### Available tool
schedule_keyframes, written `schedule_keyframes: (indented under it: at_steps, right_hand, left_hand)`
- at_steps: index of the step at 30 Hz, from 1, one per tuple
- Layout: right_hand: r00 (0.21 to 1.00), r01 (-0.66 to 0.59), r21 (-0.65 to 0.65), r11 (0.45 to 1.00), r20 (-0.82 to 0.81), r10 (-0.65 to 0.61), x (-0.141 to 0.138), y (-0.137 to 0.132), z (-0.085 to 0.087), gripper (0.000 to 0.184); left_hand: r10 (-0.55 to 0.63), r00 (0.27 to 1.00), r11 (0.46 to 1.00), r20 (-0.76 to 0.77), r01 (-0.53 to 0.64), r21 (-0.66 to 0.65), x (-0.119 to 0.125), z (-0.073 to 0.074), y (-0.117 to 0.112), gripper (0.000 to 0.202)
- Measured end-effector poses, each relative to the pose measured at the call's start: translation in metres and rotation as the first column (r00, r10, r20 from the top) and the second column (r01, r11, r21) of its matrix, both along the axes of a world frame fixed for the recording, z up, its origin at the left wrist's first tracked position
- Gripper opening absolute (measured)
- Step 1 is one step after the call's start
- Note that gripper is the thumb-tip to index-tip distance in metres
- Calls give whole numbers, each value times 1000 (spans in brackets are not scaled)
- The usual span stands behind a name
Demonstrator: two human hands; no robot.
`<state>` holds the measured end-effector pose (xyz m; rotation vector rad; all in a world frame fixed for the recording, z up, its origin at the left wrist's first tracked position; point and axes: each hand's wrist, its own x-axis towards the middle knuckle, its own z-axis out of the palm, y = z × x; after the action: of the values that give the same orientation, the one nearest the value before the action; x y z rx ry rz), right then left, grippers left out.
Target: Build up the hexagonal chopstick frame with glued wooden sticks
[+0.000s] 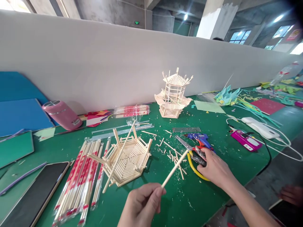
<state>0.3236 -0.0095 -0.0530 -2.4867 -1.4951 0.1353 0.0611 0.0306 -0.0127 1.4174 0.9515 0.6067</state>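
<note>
My left hand point(144, 203) pinches a thin round wooden stick point(174, 169), which slants up to the right with its far end close to the cutting tool. Around the red and dark handles of that hand tool point(200, 155) my right hand point(216, 167) is closed; its jaws are hard to make out. A silver blade point(183, 143) and a yellow handle point(195, 168) lie beside it. Left of my hands stands an eight-sided stick-built base point(129, 157) with short upright posts, a longer stick point(119, 156) leaning across it. Short cut sticks point(178, 164) lie scattered between.
Behind stands a stick-built pavilion point(174, 94). A blue glue gun point(200, 138) lies beyond my right hand, near a clear ruler point(186, 129). Wrapped sticks point(79, 179), a phone point(38, 195) and a pink container point(62, 115) occupy the left. A purple power strip point(246, 141) sits right.
</note>
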Motion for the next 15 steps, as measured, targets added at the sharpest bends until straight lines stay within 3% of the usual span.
schedule_keyframes:
  at_steps: [4,7,11,13,15]
  right_hand:
    - [998,26,24,999,-66,-25,0,-9,20,40]
    - [980,42,83,996,-199,-25,1,-21,28,46]
    - [855,61,195,979,-517,49,-1,-37,21,52]
    - [815,49,203,978,-574,79,-5,-43,14,53]
    - [827,28,147,989,-559,59,-10,-50,8,54]
  left_hand:
    - [28,994,967,103,0,-255,11,5,11,36]
    - [86,979,930,184,-13,-368,21,9,15,31]
    - [138,947,907,290,-4,-421,28,10,15,26]
    - [155,934,908,322,-6,-420,28,10,14,26]
    - [169,930,911,326,-20,-413,27,10,14,25]
